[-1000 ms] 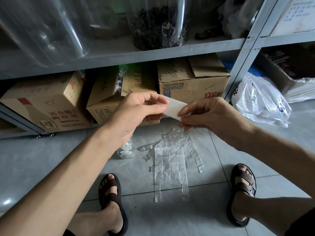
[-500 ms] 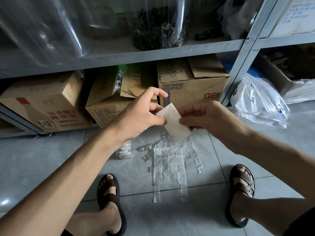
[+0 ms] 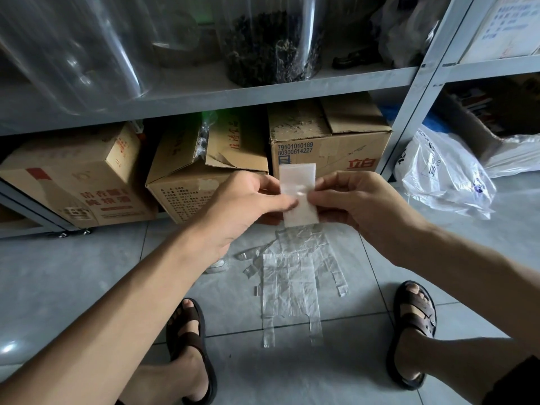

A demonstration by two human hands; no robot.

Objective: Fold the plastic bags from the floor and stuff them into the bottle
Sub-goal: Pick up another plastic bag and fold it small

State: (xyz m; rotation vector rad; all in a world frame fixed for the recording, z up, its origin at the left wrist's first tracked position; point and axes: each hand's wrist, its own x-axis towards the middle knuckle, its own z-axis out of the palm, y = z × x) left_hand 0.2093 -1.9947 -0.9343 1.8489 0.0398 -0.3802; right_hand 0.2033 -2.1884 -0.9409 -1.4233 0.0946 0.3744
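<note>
Your left hand (image 3: pixel 242 209) comes in from the left with thumb and forefinger closed in a pinch on the left edge of the folded white plastic bag (image 3: pixel 298 197). Low under that forearm, a scrap of a small clear plastic bottle (image 3: pixel 217 266) shows on the grey tiled floor (image 3: pixel 87 273); most of it is hidden, so you cannot tell from here which way its mouth faces.

The folded white plastic bag is a narrow rectangle held in the air between your hands. Its long axis stands nearly upright: the top end rises free above your fingertips in front of the brown cardboard box (image 3: pixel 330 147), and the bottom end hangs free below them. Both pinches sit about halfway up, one on each long edge, so the strip lies crosswise to your fingers.

Directly beneath it, the flat clear plastic bags (image 3: pixel 289 282) lie spread on the tiles between your sandalled feet, not yet folded.

Your right hand (image 3: pixel 356 206) mirrors the left, its thumb and forefinger clamped on the right edge, the other fingers curled behind.

The bottle lies down and to the left, nearer your left hand, so I judge the right hand the likelier carrier and the left the steadier.
</note>
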